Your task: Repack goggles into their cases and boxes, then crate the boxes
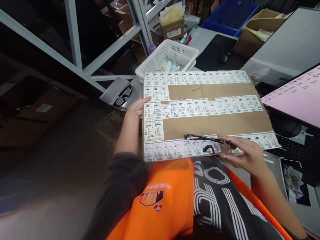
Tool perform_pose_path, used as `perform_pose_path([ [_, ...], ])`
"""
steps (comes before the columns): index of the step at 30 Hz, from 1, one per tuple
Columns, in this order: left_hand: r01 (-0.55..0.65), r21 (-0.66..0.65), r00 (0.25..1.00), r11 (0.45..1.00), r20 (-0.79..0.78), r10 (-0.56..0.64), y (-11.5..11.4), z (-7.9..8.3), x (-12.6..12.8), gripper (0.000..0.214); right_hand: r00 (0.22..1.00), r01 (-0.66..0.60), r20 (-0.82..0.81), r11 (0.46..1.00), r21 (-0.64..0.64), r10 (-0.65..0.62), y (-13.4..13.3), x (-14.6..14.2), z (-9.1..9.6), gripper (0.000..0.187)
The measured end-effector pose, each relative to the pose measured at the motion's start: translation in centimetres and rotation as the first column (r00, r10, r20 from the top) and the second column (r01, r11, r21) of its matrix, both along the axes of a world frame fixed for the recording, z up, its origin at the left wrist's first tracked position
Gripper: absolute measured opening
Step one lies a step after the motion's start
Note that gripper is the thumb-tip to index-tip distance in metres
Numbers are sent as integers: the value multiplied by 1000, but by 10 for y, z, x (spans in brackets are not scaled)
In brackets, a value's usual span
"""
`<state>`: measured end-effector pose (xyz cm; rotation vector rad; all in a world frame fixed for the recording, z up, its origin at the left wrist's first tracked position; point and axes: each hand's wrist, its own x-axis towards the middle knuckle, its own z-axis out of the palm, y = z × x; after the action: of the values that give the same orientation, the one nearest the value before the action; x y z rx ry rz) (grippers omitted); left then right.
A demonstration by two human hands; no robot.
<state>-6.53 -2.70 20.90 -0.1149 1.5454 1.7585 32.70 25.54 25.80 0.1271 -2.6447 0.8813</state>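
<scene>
A large cardboard sheet point(215, 125) covered with rows of white printed labels point(172, 150) lies tilted in front of my body. My left hand point(138, 106) grips its left edge, the thumb on top and the other fingers hidden beneath. Over the lower right of the sheet, my right hand point(246, 153) pinches a pair of dark-framed glasses point(205, 137). Their thin arms point left across the bottom row of labels. The lenses are mostly hidden by my fingers.
Beyond the sheet stands a white perforated basket point(172, 50) with small packets. A box with a glasses picture point(120, 93) is at the left. On the right are a monitor point(297, 90), a keyboard point(285, 143) and a mouse point(225, 57). A metal frame point(75, 40) rises at the left.
</scene>
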Motion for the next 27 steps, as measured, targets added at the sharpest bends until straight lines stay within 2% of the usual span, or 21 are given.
perform_pose_path([
  [5, 28, -6, 1000, 1000, 6, -28, -3, -1, -3, 49, 1000, -31, -4, 998, -45, 31, -2, -7, -1, 47],
  [9, 15, 21, 999, 1000, -31, -14, -6, -5, -6, 50, 1000, -7, -14, 998, -68, 6, -2, -7, -1, 49],
  [20, 7, -9, 1000, 1000, 3, -7, -6, -7, -8, 53, 995, -24, -90, 996, 91, 33, -6, -5, 12, 60],
  [27, 1, -47, 1000, 999, 5, -1, -2, -1, -3, 51, 996, -33, -80, 997, -65, 27, -12, -9, 13, 59],
])
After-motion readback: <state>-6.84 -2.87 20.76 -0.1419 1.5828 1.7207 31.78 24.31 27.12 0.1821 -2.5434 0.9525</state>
